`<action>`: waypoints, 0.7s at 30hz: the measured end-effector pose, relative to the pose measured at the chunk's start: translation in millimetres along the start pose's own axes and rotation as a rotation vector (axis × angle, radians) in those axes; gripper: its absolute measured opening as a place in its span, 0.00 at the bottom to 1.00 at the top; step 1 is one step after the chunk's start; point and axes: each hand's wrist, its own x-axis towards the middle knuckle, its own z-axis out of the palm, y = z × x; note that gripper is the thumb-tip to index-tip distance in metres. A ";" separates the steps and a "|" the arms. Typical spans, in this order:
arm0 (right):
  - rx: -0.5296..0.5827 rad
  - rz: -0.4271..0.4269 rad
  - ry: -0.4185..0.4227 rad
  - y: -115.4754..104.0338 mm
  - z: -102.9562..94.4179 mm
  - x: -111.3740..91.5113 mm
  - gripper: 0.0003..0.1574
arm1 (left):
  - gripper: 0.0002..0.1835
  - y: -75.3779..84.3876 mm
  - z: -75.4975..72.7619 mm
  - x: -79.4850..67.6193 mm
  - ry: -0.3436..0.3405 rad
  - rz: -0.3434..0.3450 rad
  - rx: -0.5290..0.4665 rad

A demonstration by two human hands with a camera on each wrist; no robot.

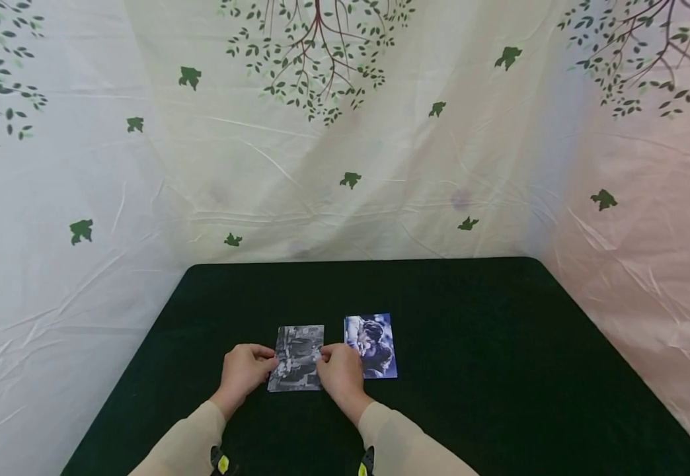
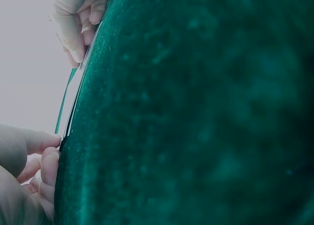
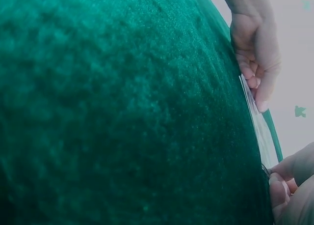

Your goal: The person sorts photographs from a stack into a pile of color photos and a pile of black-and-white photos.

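Observation:
A black-and-white photo print (image 1: 299, 360) lies flat on the dark green tablecloth, its side edges between both hands. My left hand (image 1: 244, 371) pinches its left edge between thumb and fingers. At the opposite edge, my right hand (image 1: 342, 373) pinches with thumb and forefinger. Seen edge-on in the left wrist view, the print (image 2: 73, 99) shows more than one thin edge; how many prints lie there I cannot tell. Just right of it lies a blue-tinted photo print (image 1: 381, 347), its lower left part hidden behind my right hand.
The green-covered table (image 1: 470, 317) has rounded far corners. Behind and beside it hangs a pale fabric curtain (image 1: 297, 165) printed with leaves and branches. Bands with yellow marks show at both sleeves, near the bottom of the head view.

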 end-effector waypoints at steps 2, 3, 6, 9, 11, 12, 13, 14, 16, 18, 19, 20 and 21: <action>0.005 0.003 -0.003 -0.3 0.7 -0.1 0.11 | 0.08 -0.5 -0.3 -0.1 0.002 -0.003 0.003; 0.006 0.004 -0.002 -0.5 1.0 -0.1 0.11 | 0.08 -0.8 -0.5 -0.2 0.003 -0.004 0.004; 0.011 -0.003 -0.003 -0.2 2.0 -0.1 0.11 | 0.08 -0.7 -1.2 -0.9 0.002 -0.007 0.002; 0.029 -0.019 -0.009 0.3 1.5 -0.3 0.11 | 0.09 -1.1 -2.4 -2.3 0.000 -0.012 -0.005; 0.046 -0.033 -0.014 1.1 -0.3 -0.7 0.10 | 0.10 -1.5 -3.3 -3.4 0.000 -0.016 -0.016; 0.056 -0.040 -0.014 1.2 -2.2 -1.1 0.10 | 0.10 -1.7 -3.8 -4.1 0.000 -0.018 -0.021; 0.062 -0.048 -0.013 1.4 -4.2 -1.4 0.10 | 0.10 -1.6 -4.2 -4.8 0.001 -0.019 -0.028; 0.072 -0.059 -0.015 1.8 -6.9 -1.9 0.09 | 0.10 -1.4 -4.6 -5.7 0.005 -0.017 -0.033; 0.092 -0.074 -0.013 2.0 -15.1 -3.6 0.09 | 0.11 -0.2 -5.1 -7.7 0.010 -0.009 -0.048; 0.116 -0.083 -0.014 3.4 -26.3 -4.9 0.09 | 0.10 3.3 -5.2 -10.3 0.017 0.006 -0.060; 0.124 -0.082 -0.013 5.1 -32.7 -5.1 0.09 | 0.10 5.9 -5.0 -11.8 0.019 0.017 -0.065; 0.131 -0.075 -0.010 7.4 -39.7 -5.1 0.10 | 0.10 9.0 -4.7 -13.3 0.021 0.029 -0.070; 0.131 -0.062 -0.002 10.5 -46.9 -4.5 0.10 | 0.09 12.9 -4.2 -15.0 0.019 0.041 -0.075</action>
